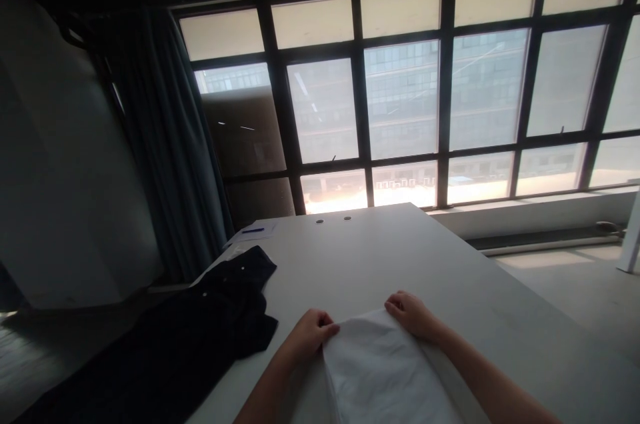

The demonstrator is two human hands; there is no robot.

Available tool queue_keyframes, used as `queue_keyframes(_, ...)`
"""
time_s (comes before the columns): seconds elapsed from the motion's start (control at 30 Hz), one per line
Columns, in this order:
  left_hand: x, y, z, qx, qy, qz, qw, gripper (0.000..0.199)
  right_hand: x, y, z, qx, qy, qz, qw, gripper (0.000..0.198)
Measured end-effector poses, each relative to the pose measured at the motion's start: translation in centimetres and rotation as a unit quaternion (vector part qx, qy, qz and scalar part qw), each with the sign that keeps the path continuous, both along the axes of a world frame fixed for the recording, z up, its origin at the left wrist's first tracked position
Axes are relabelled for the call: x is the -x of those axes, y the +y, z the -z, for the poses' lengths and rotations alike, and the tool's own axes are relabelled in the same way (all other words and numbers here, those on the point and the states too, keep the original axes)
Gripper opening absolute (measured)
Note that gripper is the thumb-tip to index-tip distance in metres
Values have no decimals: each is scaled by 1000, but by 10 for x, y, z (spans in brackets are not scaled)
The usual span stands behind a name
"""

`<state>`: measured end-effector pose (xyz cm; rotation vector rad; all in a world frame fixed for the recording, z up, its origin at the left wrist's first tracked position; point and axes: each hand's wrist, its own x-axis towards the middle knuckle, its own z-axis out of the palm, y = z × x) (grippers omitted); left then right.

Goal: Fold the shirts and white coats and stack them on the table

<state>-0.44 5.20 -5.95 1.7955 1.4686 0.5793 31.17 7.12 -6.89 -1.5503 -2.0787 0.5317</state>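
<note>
A white cloth (383,371), perhaps a folded garment, lies low in the view at the near end of the table, its lower part cut off by the frame. My left hand (311,333) pinches its far left corner between thumb and fingers. At the far right corner, my right hand (410,312) grips the fabric with bent fingers. Between the two hands the cloth's far edge runs nearly straight, with soft creases below it. Left of my left hand, a dark garment (200,331) with a few light buttons or studs hangs partly over the table's left side.
The white table (350,257) reaches toward a wall of windows and has two round inserts (320,221) near its far edge. Papers (260,231) with a blue pen (253,231) lie at its far left corner. A dark blue curtain (170,157) hangs at left.
</note>
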Motion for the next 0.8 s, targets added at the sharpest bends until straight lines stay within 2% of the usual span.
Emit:
queue_keyframes(0.1, 1, 4, 5, -36, 2, -25, 999, 34, -4, 0, 10, 19, -9, -2, 1000, 35)
queue_keyframes(0.2, 2, 6, 9, -55, 3, -40, 998, 34, -2, -1, 11, 20, -19, -5, 1000, 36)
queue_keyframes(0.37, 2, 7, 12, -62, 8, -46, 997, 30, -2, -1, 11, 18, -36, -23, 999, 46)
queue_keyframes(0.6, -4, 5, 16, -75, 50, -68, 994, 20, -12, 1, 11, 6, -70, -40, 997, 40)
queue_keyframes(0.8, -4, 3, 11, -84, 79, -60, 991, 18, -17, 1, 10, -13, -102, -36, 994, 45)
